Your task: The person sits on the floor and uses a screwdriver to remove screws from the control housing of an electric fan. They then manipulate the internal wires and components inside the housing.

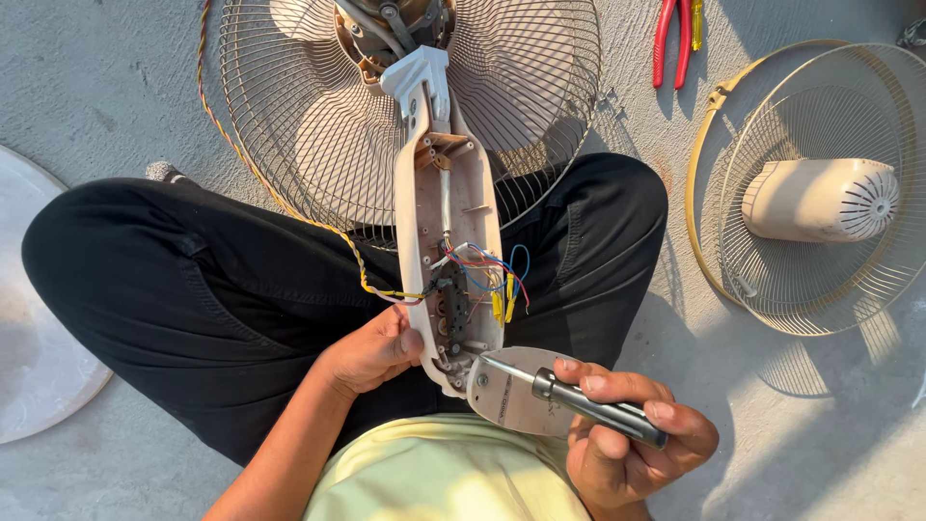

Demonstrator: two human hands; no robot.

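While sitting cross-legged on the grey concrete floor (pixel 116 87), the person is working a screw at the base of the opened beige plastic fan stand housing (pixel 424 241) lying across the lap, its wire-caged fan head (pixel 318 106) resting ahead. The left hand (pixel 371 349) is gripping the housing's edge; the right hand (pixel 632 434) is clenching a dark-handled screwdriver (pixel 559 391), its tip needing steady seating. Sunlight is falling outdoors; red pliers (pixel 670 39) are lying well apart.

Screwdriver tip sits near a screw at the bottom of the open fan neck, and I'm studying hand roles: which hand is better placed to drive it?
Probably the right hand: it already grips the screwdriver, tip at the fan neck's lower end. The left hand steadies the housing's side.
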